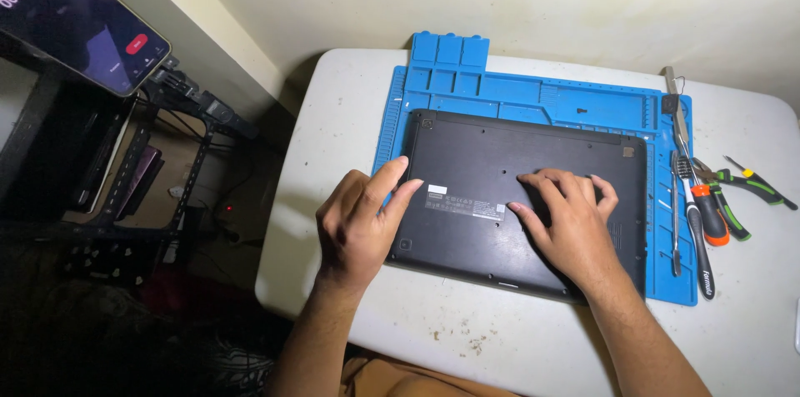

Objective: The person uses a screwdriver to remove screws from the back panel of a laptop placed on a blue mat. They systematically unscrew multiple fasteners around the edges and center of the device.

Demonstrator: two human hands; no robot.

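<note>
A black laptop (500,164) lies bottom-up on a blue work mat (533,97) on a white table (750,314). My left hand (358,226) rests at the laptop's left edge, thumb and fingers spread over its side. My right hand (567,218) lies flat on the laptop's base near the middle, fingers apart and pressing on the cover. Neither hand holds anything.
Several tools lie at the mat's right edge: a black-handled screwdriver (700,255), an orange-handled tool (708,209), green-handled pliers (750,184) and metal tweezers (677,109). A phone (75,14) on a stand sits at the upper left beside a dark rack (125,189).
</note>
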